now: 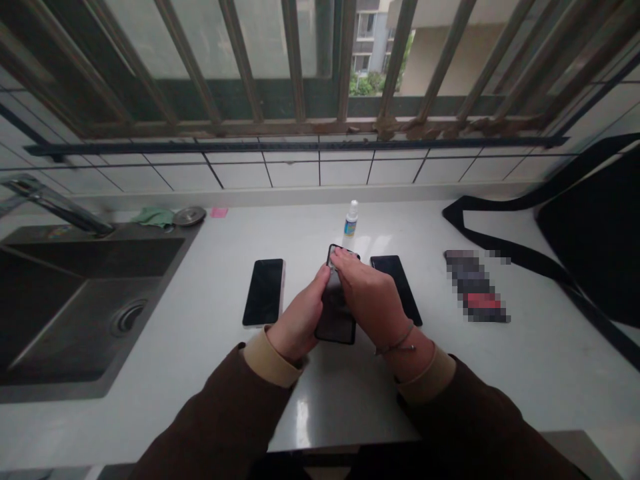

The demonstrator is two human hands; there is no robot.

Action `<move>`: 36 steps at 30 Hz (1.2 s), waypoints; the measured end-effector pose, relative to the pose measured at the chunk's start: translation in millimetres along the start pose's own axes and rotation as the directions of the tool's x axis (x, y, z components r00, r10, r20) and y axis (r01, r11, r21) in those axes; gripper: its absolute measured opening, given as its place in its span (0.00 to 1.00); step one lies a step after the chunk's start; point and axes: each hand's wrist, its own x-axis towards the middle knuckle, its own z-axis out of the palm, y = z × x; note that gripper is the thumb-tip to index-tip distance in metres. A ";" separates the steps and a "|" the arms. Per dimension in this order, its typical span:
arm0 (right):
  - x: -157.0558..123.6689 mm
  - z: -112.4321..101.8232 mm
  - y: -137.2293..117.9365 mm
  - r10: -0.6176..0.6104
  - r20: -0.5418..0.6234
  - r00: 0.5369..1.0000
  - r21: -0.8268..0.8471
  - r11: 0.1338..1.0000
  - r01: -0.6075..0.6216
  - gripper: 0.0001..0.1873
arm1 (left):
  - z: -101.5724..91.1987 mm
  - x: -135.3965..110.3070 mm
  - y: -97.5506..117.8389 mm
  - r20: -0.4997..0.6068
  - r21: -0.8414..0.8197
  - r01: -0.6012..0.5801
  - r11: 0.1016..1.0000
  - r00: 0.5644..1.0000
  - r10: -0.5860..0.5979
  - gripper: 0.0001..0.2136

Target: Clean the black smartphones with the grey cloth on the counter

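Observation:
A dark smartphone [336, 320] is held over the white countertop, its far end tilted slightly away. My left hand [303, 310] grips it along the left edge, thumb pointing towards the far end. Across its upper part lies my right hand [367, 280], fingers pressed together; what is under the fingertips, if anything, is hidden. To the left, a second phone [264, 292] with a pale edge rests screen up. A third, black phone [397, 287] lies partly behind my right hand. Just beyond my hands stands a small white bottle [351, 220] with a blue and yellow label.
At the left are a steel sink [100, 320] and a faucet [55, 207]. A green cloth [153, 217], a metal drain lid [189, 216] and a pink slip [219, 212] sit near the wall. On the right lie a blurred-out item [477, 287] and a black bag [590, 220] with straps.

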 end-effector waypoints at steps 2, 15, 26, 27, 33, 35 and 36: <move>1.1 -0.7 -2.7 -0.039 0.028 0.999 0.054 0.998 0.037 0.20 | -1.2 0.5 6.0 -0.032 -0.023 0.011 1.000 0.999 -0.012 0.20; -1.6 -1.1 -16.4 -0.342 0.214 0.915 0.331 0.907 0.262 0.19 | -14.2 0.6 42.4 -0.362 0.160 -0.342 0.926 0.852 0.378 0.26; -1.8 4.0 -17.5 -0.179 0.121 0.976 0.136 0.977 0.162 0.18 | -13.8 7.3 16.5 -0.278 0.077 -0.307 0.949 0.907 0.316 0.23; -1.8 3.3 -17.1 -0.145 0.106 0.984 0.110 0.985 0.133 0.19 | -13.6 7.7 12.4 -0.251 0.076 -0.309 0.948 0.914 0.318 0.21; -0.7 2.9 -7.2 0.079 -0.063 0.995 0.061 0.995 -0.076 0.19 | -8.2 1.5 1.6 -0.006 0.369 -0.388 0.845 0.908 0.419 0.14; 0.5 2.5 -3.2 0.134 -0.121 0.984 0.085 0.989 -0.124 0.18 | -4.4 -1.7 1.4 0.058 0.408 -0.410 0.816 0.903 0.425 0.14; 1.2 2.0 -2.0 0.142 -0.141 0.980 0.104 0.986 -0.128 0.19 | -3.2 -2.7 1.4 0.071 0.403 -0.421 0.813 0.900 0.431 0.14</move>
